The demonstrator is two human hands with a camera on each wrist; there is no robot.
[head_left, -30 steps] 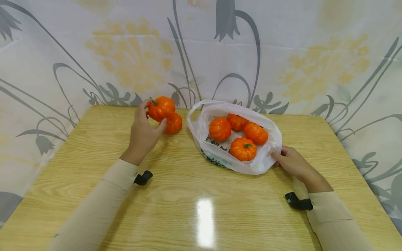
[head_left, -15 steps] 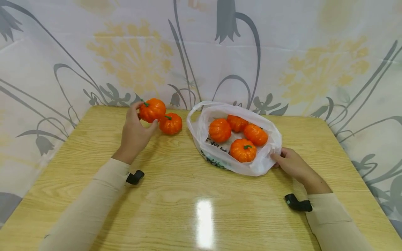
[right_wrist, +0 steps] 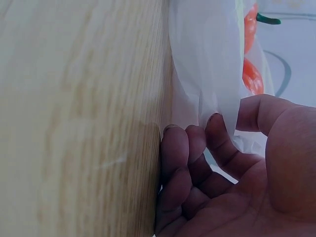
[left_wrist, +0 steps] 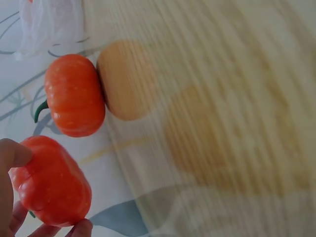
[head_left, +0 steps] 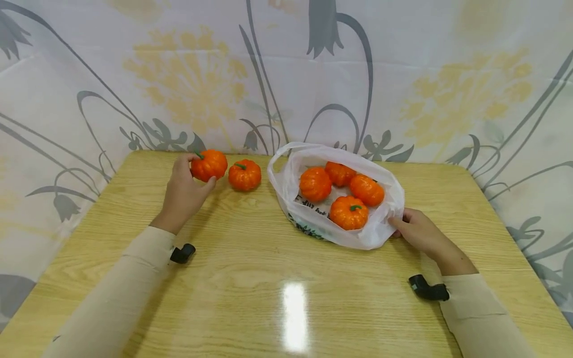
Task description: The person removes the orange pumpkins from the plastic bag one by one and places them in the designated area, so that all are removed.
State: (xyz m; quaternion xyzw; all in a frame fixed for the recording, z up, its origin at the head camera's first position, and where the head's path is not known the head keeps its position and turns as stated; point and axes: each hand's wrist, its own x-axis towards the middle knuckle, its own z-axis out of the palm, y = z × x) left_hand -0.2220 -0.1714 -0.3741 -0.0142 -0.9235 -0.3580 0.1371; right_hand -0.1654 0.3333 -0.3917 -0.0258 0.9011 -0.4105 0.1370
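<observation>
In the head view my left hand (head_left: 184, 194) grips a small orange pumpkin (head_left: 209, 165) with a green stem, at the back left. The left wrist view has thumb and fingers around this pumpkin (left_wrist: 53, 182), whose reflection in the tabletop lies apart from it. Just to its right, a second pumpkin (head_left: 244, 175) sits on the table. My right hand (head_left: 421, 231) pinches the near right edge of a white plastic bag (head_left: 282, 191), its mouth spread wide. Inside the bag lie several more pumpkins (head_left: 348, 213). Thin film of the bag (right_wrist: 207, 59) runs between thumb and forefinger in the right wrist view.
The wooden table (head_left: 241, 278) is glossy, with a bright light reflection near the front. A patterned wall covering (head_left: 286, 74) of grey and yellow flowers stands right behind the table's back edge. Black wrist cameras (head_left: 429, 288) hang by both sleeves.
My left hand has carried its pumpkin left and lower, away from the second pumpkin, which it earlier overlapped in the head view. My right hand and the bag have stayed almost still.
</observation>
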